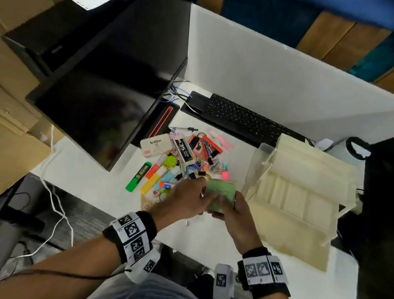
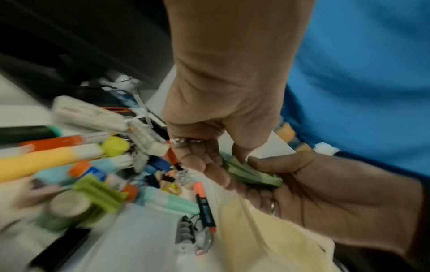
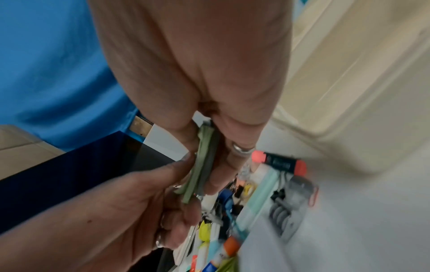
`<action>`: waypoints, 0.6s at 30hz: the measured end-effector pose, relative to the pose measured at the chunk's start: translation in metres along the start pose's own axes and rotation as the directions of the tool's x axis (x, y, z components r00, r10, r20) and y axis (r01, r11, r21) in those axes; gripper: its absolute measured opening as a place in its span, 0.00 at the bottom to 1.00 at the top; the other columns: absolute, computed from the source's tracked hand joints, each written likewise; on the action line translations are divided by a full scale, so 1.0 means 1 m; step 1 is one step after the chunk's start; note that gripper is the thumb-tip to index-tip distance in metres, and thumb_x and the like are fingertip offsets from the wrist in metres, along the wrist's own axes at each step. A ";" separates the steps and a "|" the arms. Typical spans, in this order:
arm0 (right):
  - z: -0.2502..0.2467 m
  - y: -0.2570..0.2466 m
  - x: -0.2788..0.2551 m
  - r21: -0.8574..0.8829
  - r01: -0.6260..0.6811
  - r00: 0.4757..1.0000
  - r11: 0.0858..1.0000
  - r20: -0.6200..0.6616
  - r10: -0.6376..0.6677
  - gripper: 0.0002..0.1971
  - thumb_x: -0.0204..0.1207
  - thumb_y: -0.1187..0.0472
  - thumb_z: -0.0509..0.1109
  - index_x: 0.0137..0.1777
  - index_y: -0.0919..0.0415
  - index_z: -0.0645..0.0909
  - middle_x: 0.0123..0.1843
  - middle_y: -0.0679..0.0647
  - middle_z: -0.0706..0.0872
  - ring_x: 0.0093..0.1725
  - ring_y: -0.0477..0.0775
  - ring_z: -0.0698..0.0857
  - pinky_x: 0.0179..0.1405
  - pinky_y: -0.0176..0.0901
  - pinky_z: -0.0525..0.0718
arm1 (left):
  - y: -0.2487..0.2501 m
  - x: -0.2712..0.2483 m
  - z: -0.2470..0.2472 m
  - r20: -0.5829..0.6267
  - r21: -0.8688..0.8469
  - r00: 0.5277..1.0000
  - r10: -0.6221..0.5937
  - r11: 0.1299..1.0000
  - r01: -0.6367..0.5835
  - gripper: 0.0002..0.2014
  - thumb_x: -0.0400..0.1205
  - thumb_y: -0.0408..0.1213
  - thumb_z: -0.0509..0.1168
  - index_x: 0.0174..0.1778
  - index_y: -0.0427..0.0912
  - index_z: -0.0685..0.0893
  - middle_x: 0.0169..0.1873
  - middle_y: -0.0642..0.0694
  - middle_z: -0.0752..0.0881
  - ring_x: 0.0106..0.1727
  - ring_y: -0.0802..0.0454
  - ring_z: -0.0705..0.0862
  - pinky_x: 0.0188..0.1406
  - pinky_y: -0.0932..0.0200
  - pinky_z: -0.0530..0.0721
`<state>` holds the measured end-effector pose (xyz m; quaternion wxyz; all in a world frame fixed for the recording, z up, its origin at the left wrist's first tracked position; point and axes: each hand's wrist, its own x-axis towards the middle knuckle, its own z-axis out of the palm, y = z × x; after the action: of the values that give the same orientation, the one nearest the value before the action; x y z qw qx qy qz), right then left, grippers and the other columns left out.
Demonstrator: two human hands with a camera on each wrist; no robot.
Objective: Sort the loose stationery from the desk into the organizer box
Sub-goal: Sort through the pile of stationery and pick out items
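A green pad of sticky notes [image 1: 220, 193] was held above the near edge of the white desk [image 1: 89, 181], pinched between the curled fingers and thumbs of both the left hand [image 1: 185, 201] and the right hand [image 1: 235, 214], which hid its lower half. Behind it lay the stationery pile [image 1: 180, 157], blurred in both wrist views. The cream organizer box [image 1: 301, 195] stood open just beside the right hand, partly cut off by a black object [image 1: 389, 220].

Dark monitor [image 1: 105, 84] standing at left of the white table [image 1: 205, 238], black keyboard [image 1: 248, 120] lying behind along a white partition [image 1: 274, 67], black printer [image 1: 65, 28] holding paper at far left, white cable [image 1: 54, 209] trailing to the floor.
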<state>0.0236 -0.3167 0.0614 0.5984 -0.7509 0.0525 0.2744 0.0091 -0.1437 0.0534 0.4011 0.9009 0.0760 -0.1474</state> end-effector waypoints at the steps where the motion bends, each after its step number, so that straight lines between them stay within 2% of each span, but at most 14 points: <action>1: -0.011 0.002 -0.005 -0.043 0.007 1.000 0.999 -0.024 -0.008 0.09 0.90 0.59 0.64 0.67 0.56 0.79 0.59 0.55 0.90 0.54 0.57 0.93 0.47 0.46 0.91 | 0.006 0.000 0.005 0.044 0.070 0.999 0.032 0.997 -0.035 0.20 0.87 0.62 0.60 0.48 0.46 0.79 0.32 0.48 0.90 0.30 0.52 0.89 0.34 0.51 0.89; 4: -0.057 0.010 -0.021 -0.202 0.006 0.996 0.979 -0.083 -0.023 0.07 0.89 0.58 0.66 0.62 0.52 0.82 0.56 0.48 0.91 0.55 0.50 0.90 0.52 0.45 0.87 | 0.022 0.002 0.024 0.218 0.139 0.975 0.045 0.987 -0.076 0.22 0.88 0.63 0.55 0.44 0.47 0.78 0.38 0.46 0.89 0.37 0.46 0.89 0.40 0.45 0.89; 7: -0.111 0.024 -0.038 -0.315 -0.072 0.994 0.946 -0.103 0.041 0.08 0.89 0.58 0.65 0.62 0.57 0.83 0.58 0.50 0.89 0.57 0.50 0.88 0.57 0.50 0.83 | 0.036 0.004 0.045 0.325 0.146 0.945 0.047 0.984 -0.099 0.19 0.87 0.62 0.58 0.43 0.50 0.77 0.40 0.47 0.85 0.45 0.43 0.87 0.43 0.49 0.84; 9: -0.145 0.039 -0.044 -0.299 -0.158 0.978 0.941 -0.178 0.107 0.08 0.89 0.60 0.64 0.61 0.60 0.83 0.59 0.55 0.89 0.58 0.54 0.87 0.57 0.51 0.82 | 0.046 0.006 0.061 0.324 0.182 0.946 0.017 0.980 -0.080 0.16 0.86 0.61 0.60 0.47 0.52 0.79 0.43 0.48 0.86 0.49 0.44 0.86 0.45 0.50 0.82; 12: -0.180 0.060 -0.038 -0.231 -0.291 0.934 0.929 -0.277 0.224 0.10 0.88 0.57 0.63 0.60 0.61 0.84 0.60 0.58 0.90 0.58 0.58 0.87 0.62 0.54 0.83 | 0.062 0.011 0.081 0.266 0.249 0.961 -0.069 0.968 0.000 0.19 0.86 0.60 0.62 0.59 0.48 0.81 0.52 0.46 0.88 0.56 0.44 0.86 0.56 0.45 0.84; 16: -0.189 0.066 -0.011 -0.338 -0.397 0.911 0.853 -0.258 0.321 0.15 0.87 0.56 0.60 0.63 0.67 0.79 0.59 0.61 0.85 0.53 0.59 0.84 0.50 0.50 0.79 | 0.076 0.018 0.097 0.157 0.336 0.976 -0.149 0.937 0.089 0.18 0.86 0.54 0.65 0.62 0.44 0.79 0.60 0.43 0.85 0.63 0.41 0.83 0.63 0.42 0.83; 18: -0.182 0.067 0.004 -0.360 -0.406 0.912 0.840 -0.226 0.343 0.17 0.87 0.56 0.58 0.68 0.68 0.75 0.62 0.60 0.82 0.56 0.61 0.82 0.52 0.49 0.79 | 0.077 0.019 0.101 0.124 0.332 0.974 -0.192 0.933 0.141 0.15 0.85 0.50 0.67 0.62 0.45 0.79 0.62 0.43 0.85 0.64 0.41 0.83 0.63 0.45 0.84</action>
<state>0.0630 -0.5030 0.0256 0.3613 -0.8507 0.1870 0.3330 0.0259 -0.2705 0.0369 0.2401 0.9302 0.0959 -0.2606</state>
